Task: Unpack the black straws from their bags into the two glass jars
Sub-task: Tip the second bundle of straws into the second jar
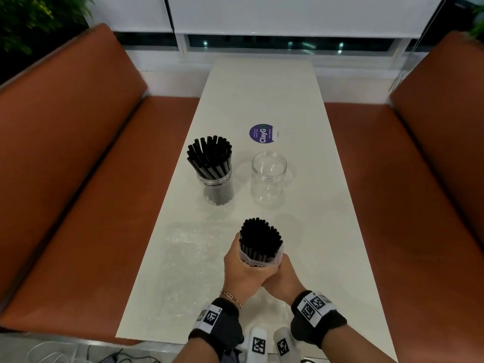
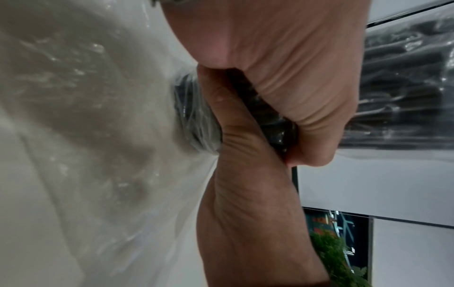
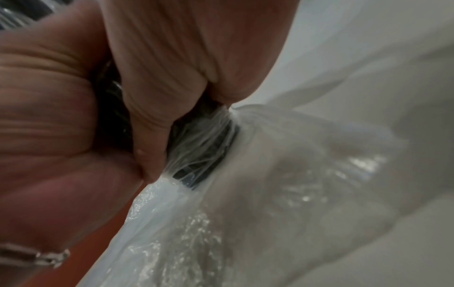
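both hands (image 1: 258,276) grip bagged straws (image 1: 260,238), seemingly.

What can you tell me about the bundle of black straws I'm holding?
The bundle of straws is a tight, roughly upright cluster of thin black tubes. Its open tops stick out of a clear plastic bag wrapped round its lower part. The left hand and right hand grip it through the bag, above the white table.

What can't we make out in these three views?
- Bottom ends of the held bundle of black straws: head view, hidden by left hand and right hand.
- Small print on the round purple sticker: too small.
- Empty clear glass jar: absent from both blurred wrist views.
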Available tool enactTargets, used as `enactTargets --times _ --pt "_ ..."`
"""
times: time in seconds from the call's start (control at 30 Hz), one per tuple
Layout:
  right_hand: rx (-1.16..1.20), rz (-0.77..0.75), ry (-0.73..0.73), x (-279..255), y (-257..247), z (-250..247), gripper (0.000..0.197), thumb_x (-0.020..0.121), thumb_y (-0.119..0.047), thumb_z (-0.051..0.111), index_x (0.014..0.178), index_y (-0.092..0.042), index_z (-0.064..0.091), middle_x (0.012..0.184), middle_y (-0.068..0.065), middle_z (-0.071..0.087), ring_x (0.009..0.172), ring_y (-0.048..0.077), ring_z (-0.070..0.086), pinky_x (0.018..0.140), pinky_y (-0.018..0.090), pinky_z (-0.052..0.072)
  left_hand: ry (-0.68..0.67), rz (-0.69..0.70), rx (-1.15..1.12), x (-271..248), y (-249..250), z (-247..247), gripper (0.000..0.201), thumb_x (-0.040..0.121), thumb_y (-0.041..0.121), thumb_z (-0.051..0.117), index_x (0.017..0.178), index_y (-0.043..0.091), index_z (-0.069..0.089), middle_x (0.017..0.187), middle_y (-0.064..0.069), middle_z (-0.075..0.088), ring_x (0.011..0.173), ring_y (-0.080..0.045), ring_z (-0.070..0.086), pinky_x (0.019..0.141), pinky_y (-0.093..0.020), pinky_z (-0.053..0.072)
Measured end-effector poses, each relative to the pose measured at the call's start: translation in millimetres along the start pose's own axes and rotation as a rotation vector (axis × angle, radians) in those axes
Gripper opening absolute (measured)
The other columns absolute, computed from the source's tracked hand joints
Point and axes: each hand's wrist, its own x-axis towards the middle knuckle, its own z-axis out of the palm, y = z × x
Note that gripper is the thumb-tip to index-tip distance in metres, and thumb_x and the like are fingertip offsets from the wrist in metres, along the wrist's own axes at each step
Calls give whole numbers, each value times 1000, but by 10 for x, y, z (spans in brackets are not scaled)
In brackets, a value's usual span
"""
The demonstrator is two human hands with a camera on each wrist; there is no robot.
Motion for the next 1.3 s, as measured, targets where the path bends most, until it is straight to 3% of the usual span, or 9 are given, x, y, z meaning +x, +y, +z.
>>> enactTargets --times 0.13,0.23,0.33,0.5,0.57,0.7,0.77,0.97,1.3 --pt "32 -81 134 7 158 68 22 89 20 71 103 4 71 87 0 76 79 6 71 70 18 59 -14 -59 58 -17 -122 -6 57 65 1 97 95 34 61 82 26 75 82 22 66 66 2 50" --pt "113 -39 102 -8 82 56 38 85 17 77 110 -11 69 92 -7 78 86 5 74 71 14 59 -25 -117 58 31 -195 -67 56 63 7 99 108 23 70 97 7 78 89 8 73 68 -7 56" --pt "70 -70 60 13 -46 -27 66 68 1 96 121 -23 66 104 -18 79 97 0 76 74 15 60 5 -131 32 101 -132 -128 56 61 8 100 105 27 71 95 7 81 90 -2 77 69 -16 61" --pt "-7 -193 -30 -38 -499 -438 110 56 -24 107 150 -34 50 141 -29 62 133 -12 55 110 9 44 62 -25 52 253 405 -372 46 62 -1 96 98 20 74 86 5 82 81 -14 80 67 -33 67" --pt "-70 -238 31 -5 -727 -686 108 58 -33 105 151 -37 50 143 -32 57 133 -13 53 111 8 42 61 16 107 311 729 -522 45 63 3 95 96 24 73 84 10 80 73 -9 77 64 -33 67" --pt "-187 -337 358 388 -1091 -1038 77 75 -33 95 144 -29 60 140 -12 64 122 9 64 110 33 53 75 64 460 495 1216 -787 42 59 29 92 93 30 67 76 9 76 67 -8 72 61 -28 63" --pt "-271 -316 428 678 -1227 -1124 80 77 -36 93 147 -28 54 146 -8 60 127 15 60 113 41 50 56 67 658 633 1362 -824 46 58 40 87 96 33 61 77 10 73 68 -9 70 62 -29 60" --pt "-549 -198 272 1424 -1389 -1140 125 65 -44 99 164 -17 27 166 7 40 152 30 35 124 43 33 -35 102 1084 987 1501 -638 58 63 50 76 109 27 49 86 4 66 74 -22 69 68 -33 59" --pt "-518 -139 158 1267 -1129 -1234 133 58 -35 103 164 -24 23 153 -4 49 142 19 47 115 35 41 -222 108 1507 1211 1654 -311 59 72 38 73 124 16 52 106 -3 65 95 -27 71 75 -33 57"
